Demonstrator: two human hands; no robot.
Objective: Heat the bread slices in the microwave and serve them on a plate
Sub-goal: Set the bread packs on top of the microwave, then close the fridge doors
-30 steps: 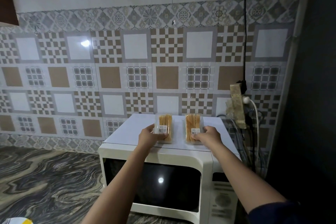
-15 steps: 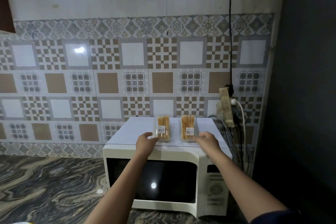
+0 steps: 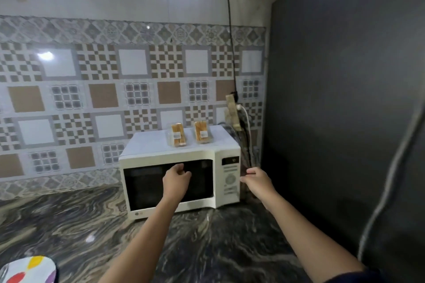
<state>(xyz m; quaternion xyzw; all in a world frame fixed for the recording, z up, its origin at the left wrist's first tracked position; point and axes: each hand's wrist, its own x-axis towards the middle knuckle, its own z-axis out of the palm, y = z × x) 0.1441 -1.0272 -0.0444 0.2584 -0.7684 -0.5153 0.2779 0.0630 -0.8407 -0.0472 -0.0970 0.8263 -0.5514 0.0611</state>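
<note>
Head view, left bread pack (image 3: 177, 137), right bread pack (image 3: 202, 136) on far microwave (image 3: 147, 145) top, labels (image 3: 203, 134) unreadable, door logo (image 3: 137, 214) blurred, left hand (image 3: 176, 178), right hand (image 3: 257, 179) loosely curled, nothing gripped

Patterned brown-and-grey tile wall (image 3: 103, 89) stands far; a dark marbled surface (image 3: 57, 225) lies near; a dark panel (image 3: 345, 99) closes the right.

Single head-worn view, facing forward and down; the microwave (image 3: 147, 179) sits near, straight ahead.
</note>
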